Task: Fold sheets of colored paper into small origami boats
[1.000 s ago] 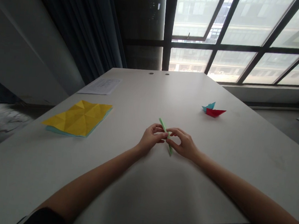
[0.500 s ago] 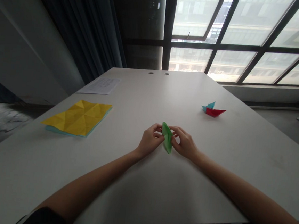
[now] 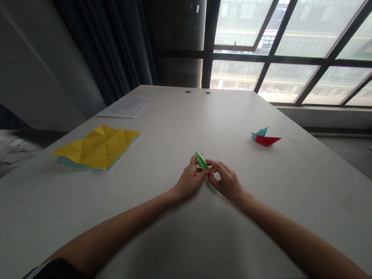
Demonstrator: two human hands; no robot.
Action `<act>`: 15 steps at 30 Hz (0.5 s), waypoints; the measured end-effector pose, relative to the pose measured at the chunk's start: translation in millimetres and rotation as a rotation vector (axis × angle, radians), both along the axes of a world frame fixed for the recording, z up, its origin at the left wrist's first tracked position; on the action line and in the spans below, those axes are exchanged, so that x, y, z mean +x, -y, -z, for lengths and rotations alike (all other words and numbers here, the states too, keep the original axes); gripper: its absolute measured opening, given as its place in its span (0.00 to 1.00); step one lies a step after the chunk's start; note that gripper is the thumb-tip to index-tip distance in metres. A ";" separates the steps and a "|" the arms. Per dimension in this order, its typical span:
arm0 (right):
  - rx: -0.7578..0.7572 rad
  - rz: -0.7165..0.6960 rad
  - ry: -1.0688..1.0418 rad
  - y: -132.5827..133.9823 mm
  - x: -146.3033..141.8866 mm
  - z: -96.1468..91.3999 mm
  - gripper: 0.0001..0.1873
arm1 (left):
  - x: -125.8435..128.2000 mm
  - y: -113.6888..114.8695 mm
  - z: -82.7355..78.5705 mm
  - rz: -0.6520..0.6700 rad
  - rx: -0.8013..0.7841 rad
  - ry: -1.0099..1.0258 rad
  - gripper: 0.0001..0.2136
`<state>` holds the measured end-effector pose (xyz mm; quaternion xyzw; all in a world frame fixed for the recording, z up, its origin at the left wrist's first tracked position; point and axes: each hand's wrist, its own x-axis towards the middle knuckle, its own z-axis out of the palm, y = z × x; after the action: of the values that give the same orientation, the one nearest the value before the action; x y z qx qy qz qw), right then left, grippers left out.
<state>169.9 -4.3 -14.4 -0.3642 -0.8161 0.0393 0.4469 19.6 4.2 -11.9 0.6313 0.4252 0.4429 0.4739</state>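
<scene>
A small folded green paper (image 3: 201, 160) is held between my two hands, just above the table's middle, slanting from upper left to lower right. My left hand (image 3: 190, 177) pinches it from the left, thumb in front and fingers behind. From the right, my right hand (image 3: 225, 180) grips its lower part between thumb and fingertips. The fingers cover much of the paper's middle, so its exact folded shape cannot be made out.
Creased yellow paper (image 3: 102, 147) lies over light blue paper (image 3: 82, 165) at the left. A printed sheet (image 3: 125, 107) lies farther back. To the right, a red paper boat (image 3: 268, 141) touches a blue paper boat (image 3: 260, 132). The white table (image 3: 170, 242) extends toward the windows.
The green paper has turned, its top tipping left, and now shows a narrower side. My left hand has shifted slightly right and its fingers cover more of the paper.
</scene>
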 end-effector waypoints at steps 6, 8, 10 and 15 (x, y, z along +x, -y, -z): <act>0.127 0.011 0.010 1.0 1.4 -0.6 0.17 | -1.3 -4.1 7.2 -0.064 -0.080 0.010 0.26; 0.162 -0.034 0.038 2.1 1.7 -1.4 0.17 | 1.0 -3.9 6.0 -0.073 -0.163 0.100 0.25; 0.175 -0.079 0.080 3.3 2.0 -2.1 0.18 | 3.4 -3.1 3.0 -0.056 -0.225 0.213 0.25; 0.097 -0.058 0.153 4.7 0.9 -2.5 0.20 | 3.7 -1.3 -4.1 -0.020 -0.121 0.245 0.22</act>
<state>170.9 -9.1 -11.8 -0.3201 -0.8591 -0.0153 0.3990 23.2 5.5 -7.8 0.5384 0.3963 0.4947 0.5552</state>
